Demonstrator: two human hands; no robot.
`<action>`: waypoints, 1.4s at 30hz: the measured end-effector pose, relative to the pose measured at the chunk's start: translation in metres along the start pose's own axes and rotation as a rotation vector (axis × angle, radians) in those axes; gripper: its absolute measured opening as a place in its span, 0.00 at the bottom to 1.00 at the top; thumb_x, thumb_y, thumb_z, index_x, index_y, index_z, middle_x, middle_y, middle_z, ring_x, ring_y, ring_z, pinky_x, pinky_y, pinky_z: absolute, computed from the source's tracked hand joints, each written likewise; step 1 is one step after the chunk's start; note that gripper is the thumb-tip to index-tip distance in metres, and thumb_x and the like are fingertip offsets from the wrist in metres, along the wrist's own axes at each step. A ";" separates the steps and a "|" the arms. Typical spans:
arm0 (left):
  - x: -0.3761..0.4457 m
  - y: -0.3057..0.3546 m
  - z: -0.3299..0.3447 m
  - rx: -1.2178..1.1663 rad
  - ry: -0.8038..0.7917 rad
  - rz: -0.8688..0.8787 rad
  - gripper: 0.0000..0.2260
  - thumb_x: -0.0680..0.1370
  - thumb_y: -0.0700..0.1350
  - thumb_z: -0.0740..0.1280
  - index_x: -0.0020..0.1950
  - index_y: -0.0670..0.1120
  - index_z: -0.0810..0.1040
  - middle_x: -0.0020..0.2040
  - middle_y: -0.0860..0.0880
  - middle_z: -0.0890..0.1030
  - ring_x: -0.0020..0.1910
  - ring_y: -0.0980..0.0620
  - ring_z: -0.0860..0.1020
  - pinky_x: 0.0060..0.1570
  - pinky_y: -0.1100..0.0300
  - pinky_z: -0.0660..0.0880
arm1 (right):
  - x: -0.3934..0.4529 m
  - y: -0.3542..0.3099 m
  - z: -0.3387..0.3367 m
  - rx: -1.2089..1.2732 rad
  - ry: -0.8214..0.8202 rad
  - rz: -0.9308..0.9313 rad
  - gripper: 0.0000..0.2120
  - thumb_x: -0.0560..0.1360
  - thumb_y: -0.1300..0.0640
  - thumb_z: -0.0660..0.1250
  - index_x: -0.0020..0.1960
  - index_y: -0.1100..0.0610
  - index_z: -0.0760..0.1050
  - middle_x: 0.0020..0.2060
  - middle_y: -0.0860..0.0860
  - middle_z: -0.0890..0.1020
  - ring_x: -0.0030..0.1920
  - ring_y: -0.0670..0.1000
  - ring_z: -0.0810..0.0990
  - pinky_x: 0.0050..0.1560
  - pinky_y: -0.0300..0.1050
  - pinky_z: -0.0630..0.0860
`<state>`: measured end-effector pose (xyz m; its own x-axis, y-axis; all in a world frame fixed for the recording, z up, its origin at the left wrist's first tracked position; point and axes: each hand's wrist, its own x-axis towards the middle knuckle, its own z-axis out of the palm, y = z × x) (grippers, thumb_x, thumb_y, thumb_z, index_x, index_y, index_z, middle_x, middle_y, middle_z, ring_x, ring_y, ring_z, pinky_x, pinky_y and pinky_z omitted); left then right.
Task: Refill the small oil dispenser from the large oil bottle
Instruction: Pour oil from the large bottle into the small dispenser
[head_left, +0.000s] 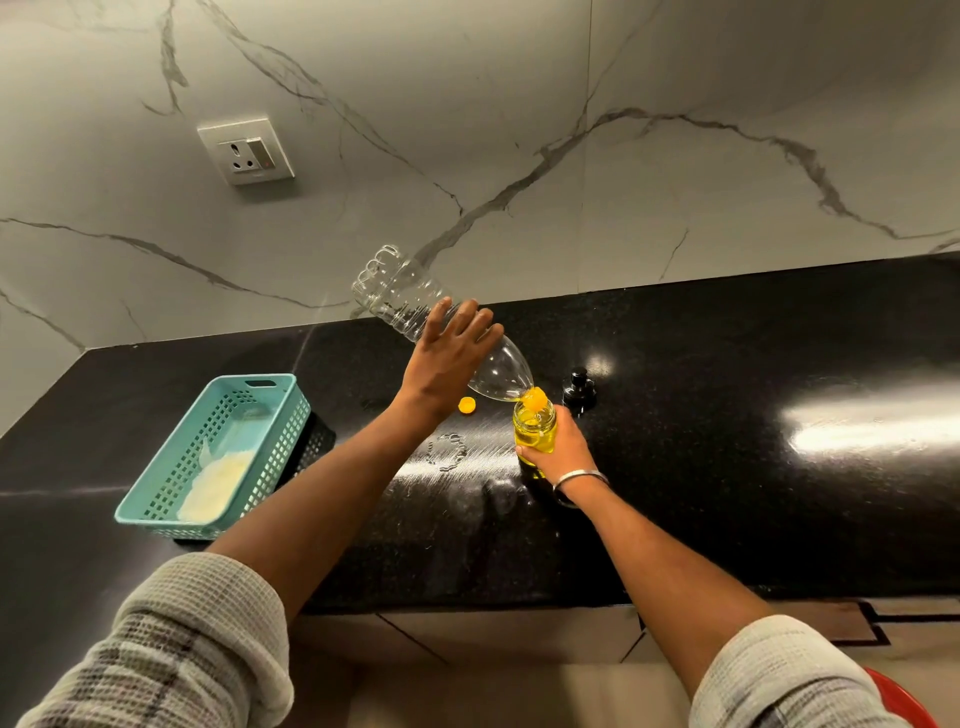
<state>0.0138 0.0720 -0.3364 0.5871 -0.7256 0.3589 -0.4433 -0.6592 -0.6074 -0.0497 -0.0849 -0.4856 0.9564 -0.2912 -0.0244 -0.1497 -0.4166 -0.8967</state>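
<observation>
The left hand (452, 358) is wrapping over the middle of the large oil bottle (415, 306), fingers spread across its ribbed body, tipping it neck-down toward the centre of the frame. The right hand (558, 441) is gripping the small oil dispenser (534, 428) low on its side, steadying it upright on the black tabletop (727, 467). The bottle's mouth is sitting right at the dispenser's open top, and yellow oil is showing in the neck and filling the dispenser nearly to its rim.

The big bottle is looking almost drained, clear from base to shoulder, so it is probably light now and its thin plastic walls will likely flex under a squeeze; the ribbed middle is the sensible place to hold. The dispenser is looking like glass, heavier with oil, and any drips would make it slippery, so a firm hold around the lower body seems right. Filling is judged nearly finished.

Just left of the dispenser, a small yellow cap (467, 405) is lying on the tabletop, and just right of it the black pump top (578, 388) is standing apart. Wet streaks are glinting at centre. Toward the lower left, a teal basket (270, 410) is sitting with something pale inside. A wall socket (245, 150) is showing at upper left.
</observation>
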 end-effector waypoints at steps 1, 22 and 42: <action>0.000 0.000 0.000 0.002 0.001 0.000 0.31 0.59 0.42 0.80 0.61 0.52 0.78 0.60 0.49 0.78 0.66 0.46 0.74 0.70 0.49 0.52 | 0.000 0.000 0.000 0.001 -0.002 0.001 0.29 0.63 0.60 0.79 0.59 0.59 0.69 0.54 0.56 0.77 0.54 0.53 0.76 0.53 0.39 0.69; -0.013 0.004 0.014 -0.181 -0.085 -0.131 0.32 0.59 0.42 0.80 0.62 0.51 0.78 0.62 0.48 0.78 0.66 0.45 0.74 0.69 0.48 0.54 | 0.002 0.001 0.000 0.012 -0.014 0.012 0.30 0.63 0.60 0.79 0.60 0.59 0.69 0.54 0.55 0.78 0.54 0.52 0.77 0.53 0.39 0.69; -0.058 0.030 0.042 -0.771 -0.217 -0.546 0.35 0.69 0.44 0.76 0.73 0.51 0.67 0.69 0.51 0.70 0.71 0.51 0.64 0.69 0.51 0.53 | 0.009 -0.005 -0.012 0.043 -0.071 -0.002 0.49 0.58 0.56 0.82 0.71 0.58 0.59 0.65 0.56 0.72 0.65 0.54 0.72 0.67 0.51 0.69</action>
<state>-0.0052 0.1023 -0.4051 0.9218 -0.2797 0.2685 -0.3496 -0.8991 0.2634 -0.0434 -0.0961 -0.4757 0.9722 -0.2283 -0.0523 -0.1382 -0.3789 -0.9151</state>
